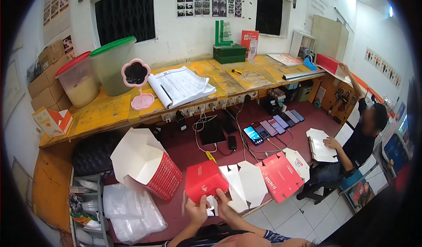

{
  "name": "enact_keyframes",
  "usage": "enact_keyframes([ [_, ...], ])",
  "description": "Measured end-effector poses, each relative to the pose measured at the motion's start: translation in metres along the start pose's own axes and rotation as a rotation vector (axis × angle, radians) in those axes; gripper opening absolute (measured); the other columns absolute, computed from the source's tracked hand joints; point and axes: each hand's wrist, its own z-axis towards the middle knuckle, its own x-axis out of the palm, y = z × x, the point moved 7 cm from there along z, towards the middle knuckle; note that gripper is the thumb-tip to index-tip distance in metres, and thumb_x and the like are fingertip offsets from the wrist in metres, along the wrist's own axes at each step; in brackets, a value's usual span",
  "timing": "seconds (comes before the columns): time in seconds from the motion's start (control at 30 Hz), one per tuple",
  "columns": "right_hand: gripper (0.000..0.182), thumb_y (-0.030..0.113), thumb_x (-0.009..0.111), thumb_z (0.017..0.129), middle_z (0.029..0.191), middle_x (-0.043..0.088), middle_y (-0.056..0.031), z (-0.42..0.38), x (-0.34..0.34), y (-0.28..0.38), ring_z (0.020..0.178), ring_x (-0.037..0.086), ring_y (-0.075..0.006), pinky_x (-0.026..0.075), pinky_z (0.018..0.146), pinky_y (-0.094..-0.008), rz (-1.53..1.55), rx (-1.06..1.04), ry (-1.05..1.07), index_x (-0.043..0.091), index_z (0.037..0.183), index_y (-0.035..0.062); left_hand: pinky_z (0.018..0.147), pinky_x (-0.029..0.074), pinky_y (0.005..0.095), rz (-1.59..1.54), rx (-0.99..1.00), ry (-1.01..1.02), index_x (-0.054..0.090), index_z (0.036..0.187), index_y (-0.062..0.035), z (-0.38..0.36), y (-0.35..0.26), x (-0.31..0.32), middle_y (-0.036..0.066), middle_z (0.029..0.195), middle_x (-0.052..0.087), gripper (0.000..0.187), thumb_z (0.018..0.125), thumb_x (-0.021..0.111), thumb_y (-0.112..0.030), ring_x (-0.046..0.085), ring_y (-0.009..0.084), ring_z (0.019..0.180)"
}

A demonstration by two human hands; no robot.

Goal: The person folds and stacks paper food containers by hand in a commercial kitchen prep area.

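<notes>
A red cardboard food box (203,179), partly folded, is held up over the front edge of the maroon desk. My left hand (198,211) grips its lower edge with the thumb on the near side. On the lower right corner of the same box, my right hand (224,204) is closed, fingers partly hidden. Just right of it lie white unfolded box blanks (252,183) and a red printed box blank (281,176). To the left stands a large open red and white box (162,176), tilted, its white flaps spread.
Clear plastic bags (132,212) and a grey organizer (103,203) are at the left. Several phones (268,127) and cables lie on the desk (176,148). Above runs a yellow shelf (224,78) holding papers and tubs. A co-worker (362,137) sits at right, one hand on a white blank.
</notes>
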Motion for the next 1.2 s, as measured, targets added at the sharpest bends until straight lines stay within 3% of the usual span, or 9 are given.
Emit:
enact_keyframes([
  [0.17,0.023,0.000,0.058,0.074,0.082,0.054,0.0025,0.000,0.010,-0.016,0.068,0.049,-0.0087,0.038,0.055,-0.0209,0.212,0.415,0.182,0.049,0.088,0.0144,0.058,0.041,0.0221,-0.188,-0.232,0.010,0.049,0.097,-0.0020,0.014,0.008,-0.002,0.005,0.090,0.056,0.017,0.085,0.046,-0.014,0.053,0.0100,0.075],
  [0.23,0.037,-0.001,0.059,0.072,0.090,0.053,0.0014,0.006,0.004,-0.012,0.077,0.050,-0.0098,0.040,0.065,-0.0233,0.093,0.268,0.102,0.047,0.104,0.0146,0.071,0.038,0.0298,-1.015,-0.619,-0.102,0.049,0.097,-0.0048,0.011,0.001,0.008,0.004,0.091,0.053,0.028,0.086,0.041,-0.029,0.049,0.0143,0.085],
  [0.37,0.033,0.017,0.061,0.076,0.093,0.053,-0.0061,0.011,0.015,0.021,0.082,0.050,-0.0121,0.042,0.069,-0.0265,-0.236,-0.067,0.140,0.048,0.104,0.0055,0.078,0.034,0.0361,-0.775,-0.453,0.018,0.050,0.094,-0.0076,0.010,0.046,-0.028,0.003,0.085,0.051,0.037,0.084,0.037,-0.041,0.047,0.0179,0.083],
  [0.6,0.039,0.010,0.053,0.079,0.105,0.054,-0.0090,0.014,0.019,0.020,0.094,0.053,-0.0185,0.042,0.083,-0.0331,0.043,0.158,0.276,0.040,0.115,0.0052,0.065,0.039,0.0298,-0.976,-1.024,0.326,0.050,0.088,-0.0085,-0.003,0.047,-0.001,0.000,0.075,0.050,0.035,0.085,0.037,-0.041,0.045,0.0140,0.064],
  [0.7,0.038,0.008,0.052,0.079,0.105,0.054,-0.0079,0.019,0.014,0.016,0.094,0.053,-0.0174,0.041,0.084,-0.0327,0.013,0.093,0.240,0.040,0.115,0.0057,0.063,0.040,0.0280,-1.016,-0.814,0.371,0.050,0.089,-0.0085,0.000,0.047,-0.005,-0.001,0.074,0.051,0.024,0.087,0.040,-0.031,0.046,0.0118,0.062],
  [0.83,0.041,0.006,0.055,0.077,0.109,0.047,-0.0080,0.016,0.015,0.005,0.102,0.046,-0.0182,0.036,0.088,-0.0324,-0.016,0.139,0.289,0.039,0.115,0.0054,0.051,0.037,0.0182,-0.052,-0.380,-0.055,0.054,0.078,-0.0044,0.012,0.023,-0.030,-0.001,0.063,0.052,0.007,0.079,0.057,-0.011,0.044,0.0051,0.050],
  [1.03,0.042,0.003,0.053,0.078,0.110,0.049,-0.0087,-0.005,0.019,-0.028,0.101,0.048,-0.0196,0.037,0.089,-0.0335,-0.382,-0.002,0.311,0.038,0.117,0.0057,0.044,0.030,0.0158,-0.426,-0.450,-0.287,0.055,0.072,-0.0045,-0.001,0.031,-0.038,0.000,0.059,0.053,0.010,0.076,0.062,-0.012,0.044,0.0021,0.049],
  [1.1,0.039,0.003,0.053,0.078,0.108,0.050,-0.0080,0.000,0.020,-0.045,0.101,0.048,-0.0187,0.039,0.088,-0.0332,0.115,0.215,0.220,0.039,0.115,0.0061,0.043,0.029,0.0158,-0.471,-0.464,-0.325,0.055,0.071,-0.0050,0.000,0.031,-0.051,-0.001,0.058,0.053,0.012,0.075,0.062,-0.014,0.044,0.0021,0.049],
  [1.2,0.040,0.012,0.061,0.075,0.105,0.049,-0.0078,0.012,0.030,-0.037,0.094,0.049,-0.0164,0.042,0.077,-0.0275,-0.173,0.227,0.249,0.043,0.110,0.0052,0.050,0.040,0.0213,0.739,-0.664,0.511,0.055,0.085,-0.0032,-0.002,0.022,-0.063,0.004,0.072,0.058,0.027,0.069,0.067,-0.022,0.051,0.0074,0.056],
])
